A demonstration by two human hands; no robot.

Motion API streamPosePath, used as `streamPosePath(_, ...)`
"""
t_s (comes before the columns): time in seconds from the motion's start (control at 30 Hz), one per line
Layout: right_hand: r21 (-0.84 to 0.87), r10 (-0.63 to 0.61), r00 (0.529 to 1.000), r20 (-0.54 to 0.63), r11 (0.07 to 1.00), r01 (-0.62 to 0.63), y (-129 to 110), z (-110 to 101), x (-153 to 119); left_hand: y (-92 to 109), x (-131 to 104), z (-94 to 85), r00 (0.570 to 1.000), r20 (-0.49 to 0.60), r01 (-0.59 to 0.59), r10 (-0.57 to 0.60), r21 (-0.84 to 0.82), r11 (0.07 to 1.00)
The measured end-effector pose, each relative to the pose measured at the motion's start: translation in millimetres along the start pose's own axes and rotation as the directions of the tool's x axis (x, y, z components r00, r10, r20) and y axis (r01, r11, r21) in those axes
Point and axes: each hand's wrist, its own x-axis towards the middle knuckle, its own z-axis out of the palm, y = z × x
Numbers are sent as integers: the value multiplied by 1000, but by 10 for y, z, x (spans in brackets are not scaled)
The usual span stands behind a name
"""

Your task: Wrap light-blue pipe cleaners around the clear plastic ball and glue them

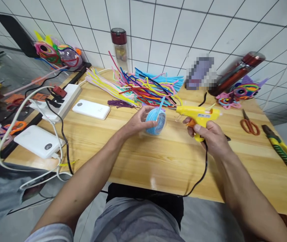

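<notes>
My left hand (pixel 143 121) is closed around a clear round cup-like piece (pixel 161 123) wrapped in light blue pipe cleaners (pixel 152 121). One blue pipe cleaner end sticks up from it. To its right, my right hand (pixel 206 131) grips a yellow hot glue gun (pixel 200 116), fingers at the orange trigger. The gun's nozzle points left toward the wrapped piece, a small distance from it. A black cord (pixel 205 168) hangs from the gun's handle and runs to the table's front edge. A pile of coloured pipe cleaners (pixel 148 87) lies behind both hands.
White power banks (pixel 91 109) and a power strip (pixel 65 101) with tangled cables are at left. Scissors (pixel 250 126) and yellow-green pliers (pixel 280 148) lie at right. A dark red flask (pixel 239 72), a bottle (pixel 120 47) and finished fish figures (pixel 246 89) stand along the tiled wall.
</notes>
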Motion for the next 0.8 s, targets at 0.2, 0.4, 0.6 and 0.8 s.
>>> streamPosePath(0.2, -39, -37, 991, 131, 998, 42, -18, -34, -80, 45, 8, -9, 998, 21, 67, -66, -40, 997)
streamPosePath(0.4, -91, -39, 985, 167, 994, 55, -58, 24, -128, 42, 1, -3, 994, 69, 85, -86, 12, 996)
streamPosePath(0.6, -174, -43, 980, 194, 982, 77, -64, 42, -142, 42, -4, -25, 996, 81, 42, -45, 39, 998)
streamPosePath(0.8, -185, -31, 982, 187, 981, 66, -19, 52, -161, 69, -11, -11, 994, 95, 47, -54, 78, 996)
